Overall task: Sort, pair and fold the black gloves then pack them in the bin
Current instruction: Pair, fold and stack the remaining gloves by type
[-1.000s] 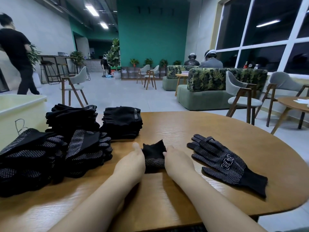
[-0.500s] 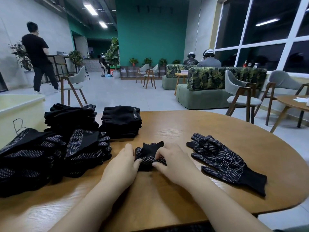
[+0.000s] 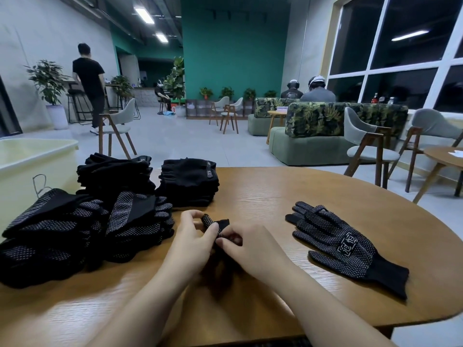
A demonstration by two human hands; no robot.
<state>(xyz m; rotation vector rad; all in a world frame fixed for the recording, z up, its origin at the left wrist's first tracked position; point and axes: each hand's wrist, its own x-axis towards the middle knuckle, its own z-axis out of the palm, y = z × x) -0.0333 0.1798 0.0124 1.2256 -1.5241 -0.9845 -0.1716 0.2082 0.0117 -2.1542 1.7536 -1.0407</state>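
A small folded bundle of black dotted gloves (image 3: 217, 225) sits between my hands at the middle of the wooden table (image 3: 275, 196). My left hand (image 3: 193, 240) pinches its left side and my right hand (image 3: 246, 246) grips its right side; most of the bundle is hidden by my fingers. A flat pair of dotted gloves (image 3: 343, 244) lies to the right. Piles of dotted gloves (image 3: 75, 234) and two stacks of plain black gloves (image 3: 188, 181) stand at the left. The pale yellow bin (image 3: 35, 161) is beyond the table's left edge.
Chairs (image 3: 365, 146) stand past the table's far right edge, with a second small table (image 3: 448, 156) beyond them. A person in black (image 3: 89, 78) stands far off at the left. Bare wood shows in front of my arms and between the bundle and the flat pair.
The bundle has been rolled tighter and lifted off the tabletop between my fingers. Both hands went from pressing beside it to holding it. The distant person walked further into the room.
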